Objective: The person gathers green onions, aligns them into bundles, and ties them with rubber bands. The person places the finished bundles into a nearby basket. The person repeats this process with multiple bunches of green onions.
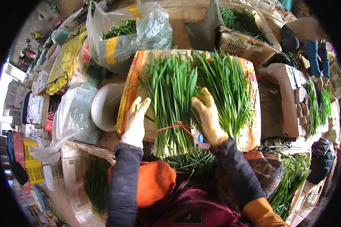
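Observation:
A bunch of long green leafy stalks, perhaps garlic chives, lies on a board covered with printed sacking. A red tie goes around its lower stems, with a loose end trailing to the right. My left hand, in a pale glove, is just left of the bunch, thumb and fingers apart. At the bunch's right side is my right hand, in a yellowish glove, fingers apart and close to the leaves; whether it touches them is unclear. A second heap of the same stalks lies on the board to the right, its tie not visible.
Beyond the board stand a clear plastic bag of greens and a plastic crate of greens. A white bucket and a plastic bag are at left. Crates with greens flank my lap. At far right a person in blue sleeves handles stalks.

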